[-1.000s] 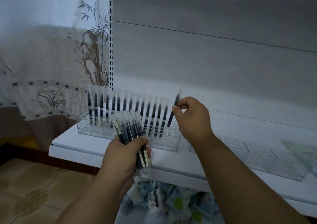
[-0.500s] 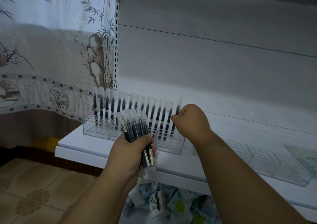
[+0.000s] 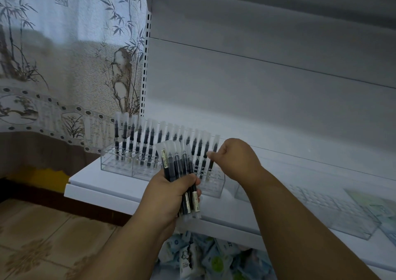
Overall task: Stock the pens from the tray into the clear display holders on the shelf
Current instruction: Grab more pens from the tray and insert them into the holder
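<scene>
A clear display holder (image 3: 116, 168) stands on the white shelf (image 3: 94, 186) with a row of several black pens in clear caps upright in it. My left hand (image 3: 169, 198) grips a bundle of several such pens (image 3: 179, 164) in front of the holder, caps up. My right hand (image 3: 236, 158) is at the right end of the row, fingers curled, thumb and fingers pinching the last pen (image 3: 212, 161), which stands upright in the holder. No tray is in view.
A second clear holder (image 3: 321, 215) without pens lies on the shelf to the right. Packets (image 3: 203, 258) are piled under the shelf. A printed curtain (image 3: 64, 65) hangs at left, beside the shelf's slotted upright (image 3: 145, 65).
My right hand has brought the tilted pen upright and lowered it into the right end of the holder. The left hand keeps hold of its bundle.
</scene>
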Motion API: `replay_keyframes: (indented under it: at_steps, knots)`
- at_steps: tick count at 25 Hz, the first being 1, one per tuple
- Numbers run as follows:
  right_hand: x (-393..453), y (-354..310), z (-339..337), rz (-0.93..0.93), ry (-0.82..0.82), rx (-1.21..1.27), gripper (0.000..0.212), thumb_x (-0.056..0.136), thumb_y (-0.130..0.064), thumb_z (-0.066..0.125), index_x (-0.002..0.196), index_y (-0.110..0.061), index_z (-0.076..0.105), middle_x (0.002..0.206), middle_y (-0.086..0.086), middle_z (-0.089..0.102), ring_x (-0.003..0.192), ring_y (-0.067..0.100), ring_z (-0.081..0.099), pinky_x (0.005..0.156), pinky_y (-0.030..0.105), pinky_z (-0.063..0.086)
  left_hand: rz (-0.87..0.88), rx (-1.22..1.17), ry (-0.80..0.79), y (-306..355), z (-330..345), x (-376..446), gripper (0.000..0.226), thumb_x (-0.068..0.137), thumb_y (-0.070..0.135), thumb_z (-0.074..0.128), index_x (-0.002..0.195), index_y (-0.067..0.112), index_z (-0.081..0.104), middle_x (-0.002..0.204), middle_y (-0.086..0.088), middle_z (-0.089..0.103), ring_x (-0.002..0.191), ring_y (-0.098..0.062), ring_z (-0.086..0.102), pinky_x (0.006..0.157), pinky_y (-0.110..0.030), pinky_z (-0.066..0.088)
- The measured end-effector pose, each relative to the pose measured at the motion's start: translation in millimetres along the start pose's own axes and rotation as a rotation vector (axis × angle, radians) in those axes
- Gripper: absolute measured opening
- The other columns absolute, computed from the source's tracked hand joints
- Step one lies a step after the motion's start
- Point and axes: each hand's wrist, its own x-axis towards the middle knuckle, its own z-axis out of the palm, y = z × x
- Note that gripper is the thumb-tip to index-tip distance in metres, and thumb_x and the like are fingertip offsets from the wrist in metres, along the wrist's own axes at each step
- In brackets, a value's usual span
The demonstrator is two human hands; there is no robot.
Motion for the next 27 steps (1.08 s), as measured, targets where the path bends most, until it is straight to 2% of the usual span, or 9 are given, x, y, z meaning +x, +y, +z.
replay_keyframes:
  at_steps: [2, 4, 7, 10, 12, 15, 17, 23, 27]
  knots:
    - [-11, -8, -9, 0.018, 0.015, 0.270, 0.053, 0.091, -0.045, 0.060, 0.060, -0.004, 0.049, 0.058, 0.006, 0.044, 0.050, 0.018, 0.038, 0.052, 0.024, 0.037, -0.007, 0.003, -0.019, 1, 0, 1, 0.017, 0.088, 0.001, 0.065, 0.103, -0.008, 0.064, 0.069, -0.013, 0.070, 0.057, -0.023, 0.065, 0.054, -0.031, 0.054]
    - [-22, -19, -17, 0.068, -0.204, 0.560, 0.044, 0.092, -0.043, 0.061, 0.082, -0.001, 0.066, 0.072, 0.005, 0.058, 0.052, 0.014, 0.041, 0.049, 0.022, 0.035, -0.020, -0.001, -0.048, 2, 2, 1, 0.016, 0.088, 0.002, 0.065, 0.102, -0.005, 0.066, 0.072, -0.012, 0.072, 0.057, -0.021, 0.066, 0.054, -0.031, 0.054]
    - [-28, -22, -19, 0.105, -0.426, 0.757, 0.020, 0.092, -0.027, 0.065, 0.088, -0.008, 0.068, 0.076, 0.004, 0.062, 0.046, 0.010, 0.036, 0.042, 0.021, 0.030, -0.038, -0.025, -0.111, 5, 8, -1, 0.014, 0.088, 0.003, 0.064, 0.102, 0.002, 0.068, 0.076, -0.012, 0.073, 0.057, -0.019, 0.066, 0.053, -0.029, 0.054]
    - [-26, -19, -22, 0.145, -0.350, 0.884, 0.012, 0.092, -0.017, 0.063, 0.088, -0.007, 0.065, 0.077, 0.007, 0.063, 0.046, 0.010, 0.037, 0.040, 0.020, 0.027, -0.061, -0.069, -0.106, 7, 10, 1, 0.017, 0.088, 0.003, 0.064, 0.104, 0.000, 0.067, 0.078, -0.016, 0.072, 0.056, -0.023, 0.064, 0.052, -0.032, 0.054]
    - [-20, -14, -29, 0.177, -0.119, 1.001, 0.013, 0.093, -0.018, 0.062, 0.089, -0.007, 0.064, 0.080, 0.006, 0.068, 0.048, 0.010, 0.039, 0.042, 0.022, 0.030, -0.081, -0.126, -0.065, 6, 8, 6, 0.021, 0.088, 0.002, 0.064, 0.108, -0.003, 0.065, 0.076, -0.016, 0.069, 0.055, -0.025, 0.061, 0.051, -0.033, 0.053]
    - [-6, 2, -35, 0.151, 0.350, 0.876, 0.012, 0.092, -0.027, 0.064, 0.093, -0.015, 0.065, 0.086, -0.001, 0.072, 0.060, 0.010, 0.053, 0.057, 0.029, 0.047, -0.100, -0.164, -0.033, 4, 5, 9, 0.022, 0.089, 0.002, 0.063, 0.110, -0.004, 0.062, 0.074, -0.015, 0.070, 0.055, -0.024, 0.060, 0.051, -0.032, 0.054]
    - [-3, 6, -28, 0.100, 0.474, 0.755, 0.010, 0.090, -0.029, 0.066, 0.093, -0.020, 0.063, 0.090, -0.004, 0.071, 0.072, 0.012, 0.061, 0.071, 0.035, 0.054, -0.107, -0.165, -0.034, 2, 5, 9, 0.023, 0.089, 0.002, 0.064, 0.110, -0.003, 0.062, 0.074, -0.015, 0.069, 0.055, -0.024, 0.060, 0.051, -0.032, 0.055]
    - [-7, 10, 3, 0.086, 0.379, 0.614, 0.009, 0.091, -0.029, 0.066, 0.091, -0.022, 0.060, 0.090, -0.007, 0.065, 0.080, 0.005, 0.060, 0.067, 0.019, 0.045, -0.112, -0.166, -0.049, -1, 7, 9, 0.019, 0.089, 0.002, 0.063, 0.108, -0.001, 0.063, 0.072, -0.014, 0.068, 0.055, -0.023, 0.060, 0.052, -0.032, 0.053]
    - [-8, 19, 13, 0.084, 0.232, 0.479, 0.013, 0.091, -0.030, 0.065, 0.088, -0.018, 0.060, 0.085, -0.003, 0.064, 0.075, 0.007, 0.058, 0.060, 0.018, 0.039, -0.111, -0.161, -0.057, -1, 5, 10, 0.021, 0.088, 0.002, 0.063, 0.109, -0.002, 0.063, 0.071, -0.013, 0.067, 0.054, -0.023, 0.059, 0.050, -0.032, 0.053]
